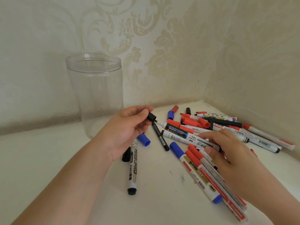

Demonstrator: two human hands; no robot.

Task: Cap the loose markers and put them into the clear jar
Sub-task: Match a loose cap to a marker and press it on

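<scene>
The clear jar point(94, 95) stands upright and empty at the back left of the white surface. My left hand point(126, 130) pinches a black cap point(151, 116) between thumb and fingers, right at the bare tip of a whiteboard marker point(176, 129) with a black label. My right hand point(227, 151) grips that marker's white rear end. A heap of loose markers point(230, 125), red, blue and black, some uncapped, lies to the right. Loose caps lie around: a blue cap point(143, 140), a second blue cap point(170, 114) and a red cap point(204, 122).
A capped white whiteboard marker point(133, 168) lies under my left wrist, with a thin black pen point(160, 138) beside it. Several capped red and blue markers point(211, 181) lie under my right forearm. Patterned walls point(178, 62) meet in a corner behind the heap.
</scene>
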